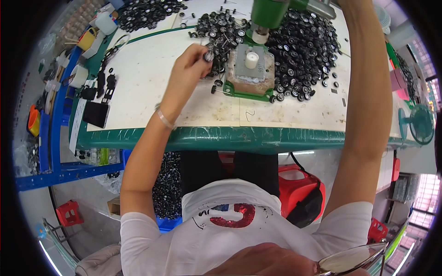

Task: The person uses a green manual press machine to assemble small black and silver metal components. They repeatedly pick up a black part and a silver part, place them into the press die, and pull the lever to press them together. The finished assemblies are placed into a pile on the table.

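A worker at a green-edged bench (221,138) is pinching a small black toy wheel (208,56) between the fingertips of the left hand (189,69), just left of a green hand press (251,69). The right arm is reaching up past the top of the view toward the press's upper part; that hand is out of sight, so its grip cannot be told. A white peg (251,60) is standing bare on the press's grey plate. Heaps of loose wheels (301,50) are crowding around the press, and a few axled pairs (221,89) are lying near its base, suggesting much of the pile is still waiting.
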The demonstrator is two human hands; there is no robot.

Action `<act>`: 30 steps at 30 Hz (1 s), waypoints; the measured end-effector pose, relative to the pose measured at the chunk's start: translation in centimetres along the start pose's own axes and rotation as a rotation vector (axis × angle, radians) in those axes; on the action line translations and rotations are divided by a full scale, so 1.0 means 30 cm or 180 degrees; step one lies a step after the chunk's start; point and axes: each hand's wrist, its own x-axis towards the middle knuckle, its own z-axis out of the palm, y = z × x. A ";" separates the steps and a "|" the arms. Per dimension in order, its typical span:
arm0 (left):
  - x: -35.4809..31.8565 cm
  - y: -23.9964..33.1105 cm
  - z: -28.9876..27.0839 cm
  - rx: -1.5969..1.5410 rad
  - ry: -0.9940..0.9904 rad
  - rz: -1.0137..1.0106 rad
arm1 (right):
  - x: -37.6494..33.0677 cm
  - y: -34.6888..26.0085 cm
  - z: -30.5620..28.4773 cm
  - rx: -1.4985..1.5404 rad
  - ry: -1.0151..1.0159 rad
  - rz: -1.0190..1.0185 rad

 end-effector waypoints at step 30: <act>-0.198 0.033 -0.046 0.3260 -0.0113 -0.0629 | -0.683 0.166 -0.114 -0.2357 -0.1646 0.0268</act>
